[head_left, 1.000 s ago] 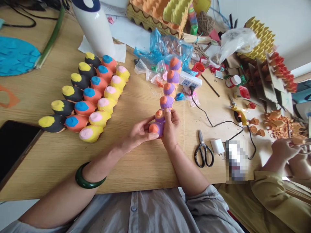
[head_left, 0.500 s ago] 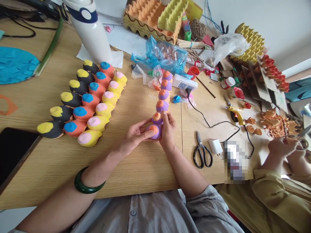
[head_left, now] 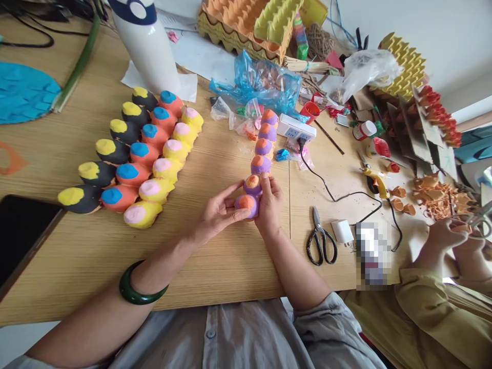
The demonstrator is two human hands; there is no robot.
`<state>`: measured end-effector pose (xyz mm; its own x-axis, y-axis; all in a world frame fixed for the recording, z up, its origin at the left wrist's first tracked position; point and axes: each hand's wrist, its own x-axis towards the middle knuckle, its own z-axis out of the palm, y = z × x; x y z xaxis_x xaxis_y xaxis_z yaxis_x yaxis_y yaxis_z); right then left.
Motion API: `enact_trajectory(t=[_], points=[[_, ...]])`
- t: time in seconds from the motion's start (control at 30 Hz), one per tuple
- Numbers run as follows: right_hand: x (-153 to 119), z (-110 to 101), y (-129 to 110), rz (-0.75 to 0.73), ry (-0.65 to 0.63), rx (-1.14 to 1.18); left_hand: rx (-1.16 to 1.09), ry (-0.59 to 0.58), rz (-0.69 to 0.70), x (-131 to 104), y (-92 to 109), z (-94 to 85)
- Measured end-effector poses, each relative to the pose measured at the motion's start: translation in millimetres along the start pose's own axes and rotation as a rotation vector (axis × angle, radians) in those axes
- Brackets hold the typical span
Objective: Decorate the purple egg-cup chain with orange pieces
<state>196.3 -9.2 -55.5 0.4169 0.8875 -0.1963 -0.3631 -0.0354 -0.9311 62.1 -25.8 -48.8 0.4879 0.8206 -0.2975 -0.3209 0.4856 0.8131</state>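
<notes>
A strip of purple domes with orange tops [head_left: 261,164] stretches away from me near the middle of the table. My left hand [head_left: 225,210] grips its near end from the left, thumb on the nearest dome. On the right side of the same end, my right hand [head_left: 270,202] holds on, its thumb beside the second and third domes. To the left lie three similar strips side by side: black with yellow tops [head_left: 112,151], orange with blue tops [head_left: 145,151] and yellow with pink tops [head_left: 169,166].
Black-handled scissors [head_left: 321,243], a white adapter [head_left: 342,231] and a power strip [head_left: 296,128] with a cable lie right. A white bottle [head_left: 148,51] stands back left; a dark phone [head_left: 23,236] lies left. Another person's hands [head_left: 442,238] hold scissors at the far right.
Both hands and the purple strip have shifted slightly to the right in view. The strip's near end is a little higher in the picture. The grip looks the same.
</notes>
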Motion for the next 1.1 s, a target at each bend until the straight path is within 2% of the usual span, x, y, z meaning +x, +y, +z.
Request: enact_trajectory(t=[0.13, 0.37, 0.53, 0.7, 1.0, 1.1], points=[[-1.1, 1.1, -0.4, -0.020, 0.028, -0.032, 0.013, -0.024, -0.004, -1.8, 0.7, -0.1], [-3.5, 2.1, -2.3, -0.074, 0.011, -0.007, 0.057, -0.092, 0.081, -1.9, 2.3, -2.5], [-2.6, 1.2, -2.7, -0.073, 0.029, -0.053, 0.124, -0.033, 0.099, -2.9, 1.3, 0.0], [-6.5, 2.0, -5.4, -0.142, 0.023, -0.055, 0.169, 0.013, 0.123, -4.6, -0.5, 3.6], [-11.2, 5.3, -2.5, -0.150, 0.000, -0.094, 0.103, 0.065, 0.168, -2.4, -9.5, -1.0], [-8.9, 4.4, -2.9, -0.146, 0.014, -0.107, 0.078, 0.031, 0.149, -2.7, -9.2, -1.4]])
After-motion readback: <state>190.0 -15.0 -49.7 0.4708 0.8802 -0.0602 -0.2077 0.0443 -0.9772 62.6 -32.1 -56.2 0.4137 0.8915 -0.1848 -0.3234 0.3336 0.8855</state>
